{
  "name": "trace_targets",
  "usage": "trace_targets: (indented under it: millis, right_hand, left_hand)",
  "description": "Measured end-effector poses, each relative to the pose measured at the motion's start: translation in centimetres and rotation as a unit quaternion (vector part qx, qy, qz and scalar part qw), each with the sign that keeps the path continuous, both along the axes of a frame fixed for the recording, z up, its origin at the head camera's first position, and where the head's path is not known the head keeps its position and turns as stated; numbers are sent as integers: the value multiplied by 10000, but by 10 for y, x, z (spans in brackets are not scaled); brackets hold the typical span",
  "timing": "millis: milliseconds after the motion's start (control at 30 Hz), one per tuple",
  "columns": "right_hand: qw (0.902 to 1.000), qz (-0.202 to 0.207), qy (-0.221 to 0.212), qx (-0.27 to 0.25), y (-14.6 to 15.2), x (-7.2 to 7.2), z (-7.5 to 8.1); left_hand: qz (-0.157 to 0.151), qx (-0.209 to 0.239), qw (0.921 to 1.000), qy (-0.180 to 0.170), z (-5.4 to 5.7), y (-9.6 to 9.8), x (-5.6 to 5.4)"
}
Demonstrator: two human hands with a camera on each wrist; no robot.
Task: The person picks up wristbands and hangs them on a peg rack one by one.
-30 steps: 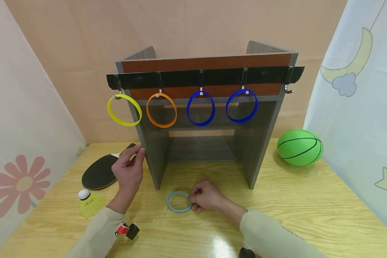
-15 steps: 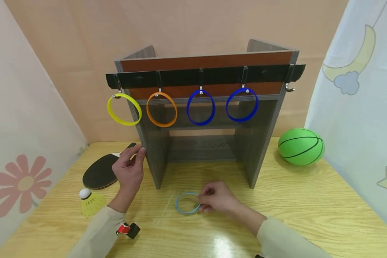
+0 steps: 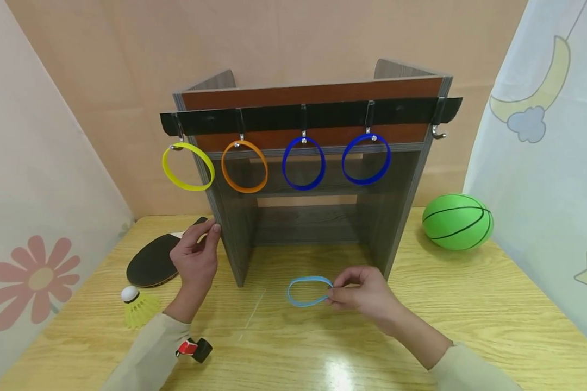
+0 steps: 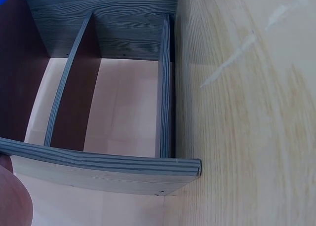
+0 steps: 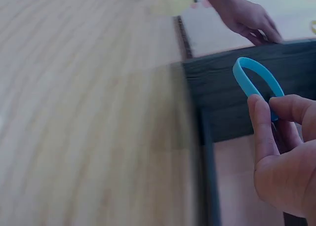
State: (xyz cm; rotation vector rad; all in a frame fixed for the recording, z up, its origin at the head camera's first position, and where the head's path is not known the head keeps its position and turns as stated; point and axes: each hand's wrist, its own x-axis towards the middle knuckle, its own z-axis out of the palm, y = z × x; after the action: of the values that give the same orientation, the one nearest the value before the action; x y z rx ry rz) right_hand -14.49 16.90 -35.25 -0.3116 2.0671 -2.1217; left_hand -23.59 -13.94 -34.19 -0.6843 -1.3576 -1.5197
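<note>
My right hand [image 3: 364, 293] pinches a light blue silicone wristband [image 3: 310, 278] between thumb and fingers, in front of the grey wooden shelf [image 3: 398, 217]. Seen from the right wrist, the wristband [image 5: 256, 68] stands up as a loop from the fingertips. With bent fingers, my left hand [image 3: 195, 258] holds the shelf's left side panel near its front edge. Only a fingertip [image 4: 12, 199] of it enters the left wrist view. From metal hooks along the shelf's black strip hang a yellow wristband [image 3: 171, 176], an orange wristband [image 3: 227, 174] and two dark blue wristbands [image 3: 286, 171].
A bare hook [image 3: 437, 133] sits at the strip's right end. On the wooden table [image 3: 274, 358], a black table tennis bat [image 3: 149, 260] and a yellow shuttlecock [image 3: 139, 309] lie at left. The green ball [image 3: 457, 222] rests at right.
My right hand has moved rightward and slightly up, carrying the light blue wristband off to the right of where it was. The left hand stays at the shelf's side panel.
</note>
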Motion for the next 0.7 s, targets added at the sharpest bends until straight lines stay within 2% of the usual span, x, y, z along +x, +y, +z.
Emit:
trace_targets:
  millis: [200,400,533,700]
  right_hand:
    - [9973,-327,398,-514,16,2,14]
    - [9861,-311,914,-1351,29,4,32]
    - [9690,-146,1326,-2079,38,6,43]
    - [9376,25,1701,-3033,48,6,53]
  left_hand:
    - [-207,102,9997,59,-1,1,0]
    - [-125,70,9999,1,-1,0,1]
    - [-126,73,9999,-32,-1,1,1]
    - [-175,104,9998,-26,0,2,1]
